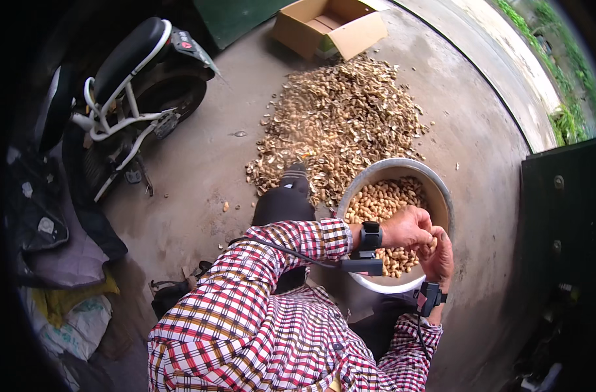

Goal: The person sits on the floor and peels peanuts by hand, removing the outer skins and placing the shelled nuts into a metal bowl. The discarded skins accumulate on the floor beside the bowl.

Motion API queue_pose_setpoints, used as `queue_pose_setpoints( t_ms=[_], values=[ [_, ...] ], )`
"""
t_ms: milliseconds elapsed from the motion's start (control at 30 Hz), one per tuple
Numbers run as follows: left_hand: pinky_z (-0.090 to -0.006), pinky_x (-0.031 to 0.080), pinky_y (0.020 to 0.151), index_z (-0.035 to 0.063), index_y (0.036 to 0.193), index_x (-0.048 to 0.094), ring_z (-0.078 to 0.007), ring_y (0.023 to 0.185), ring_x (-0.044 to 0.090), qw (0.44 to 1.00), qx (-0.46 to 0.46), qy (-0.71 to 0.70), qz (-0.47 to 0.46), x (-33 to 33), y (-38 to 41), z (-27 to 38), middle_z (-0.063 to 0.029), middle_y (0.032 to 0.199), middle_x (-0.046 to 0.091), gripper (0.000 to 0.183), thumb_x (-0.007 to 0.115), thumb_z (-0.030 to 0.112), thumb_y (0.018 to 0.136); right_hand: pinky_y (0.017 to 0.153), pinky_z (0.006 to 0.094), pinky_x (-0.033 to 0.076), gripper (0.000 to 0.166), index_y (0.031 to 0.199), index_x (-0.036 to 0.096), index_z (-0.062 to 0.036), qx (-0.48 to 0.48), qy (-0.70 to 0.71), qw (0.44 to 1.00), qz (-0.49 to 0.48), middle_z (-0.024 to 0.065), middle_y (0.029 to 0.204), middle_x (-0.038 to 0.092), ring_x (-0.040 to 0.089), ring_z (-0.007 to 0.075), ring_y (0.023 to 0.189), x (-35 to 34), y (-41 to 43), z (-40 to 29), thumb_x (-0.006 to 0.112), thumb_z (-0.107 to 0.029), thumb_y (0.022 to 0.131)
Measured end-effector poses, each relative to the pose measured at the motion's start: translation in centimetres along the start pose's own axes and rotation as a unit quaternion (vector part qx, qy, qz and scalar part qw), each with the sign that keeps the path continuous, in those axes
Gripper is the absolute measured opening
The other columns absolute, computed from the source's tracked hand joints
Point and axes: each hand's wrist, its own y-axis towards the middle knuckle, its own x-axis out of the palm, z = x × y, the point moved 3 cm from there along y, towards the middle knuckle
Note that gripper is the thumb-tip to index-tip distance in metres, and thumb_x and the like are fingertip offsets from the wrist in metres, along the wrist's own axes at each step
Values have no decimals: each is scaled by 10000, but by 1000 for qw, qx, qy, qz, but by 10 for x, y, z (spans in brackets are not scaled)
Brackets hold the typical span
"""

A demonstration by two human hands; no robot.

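Observation:
Over a round metal basin [447, 196], both of my hands meet at a single peanut [431, 246]. My left hand [407, 228] comes in from the left, its thumb and fingers pinching the peanut. From below, my right hand [439, 259] grips the same peanut with curled fingers, partly covering it. Whether its shell is cracked is too small to tell. Unshelled peanuts [376, 201] fill part of the basin beneath my hands. A wide heap of empty peanut shells [342, 117] lies on the floor beyond the basin and beside my shoe [295, 177].
An open cardboard box [357, 36] stands behind the shell heap. An electric scooter [131, 88] is parked at the left, with a quilted cover [62, 259] and sacks [77, 323] nearer me. Dark green metal panels [562, 196] border the right side. Cables run along both forearms.

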Motion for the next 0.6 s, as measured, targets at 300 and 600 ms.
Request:
queue_pose_setpoints(
  t_ms=[300,600],
  values=[
    [-208,438,389,21,698,494,-94,458,531,999,-30,-33,-22,5,-4,2,-53,574,547,120,601,63,734,410,163,328,176,738,511,-80,-2,-36,999,8,-19,609,503,423,45,463,7,-6,-4,562,-225,823],
    [-259,505,535,20,840,540,-109,589,564,974,-134,-184,-20,-2,-2,-19,-43,705,560,113,541,131,820,364,172,295,207,703,509,-67,-67,-46,994,66,-8,539,475,390,49,400,10,-6,1,543,-222,836]
  ],
)
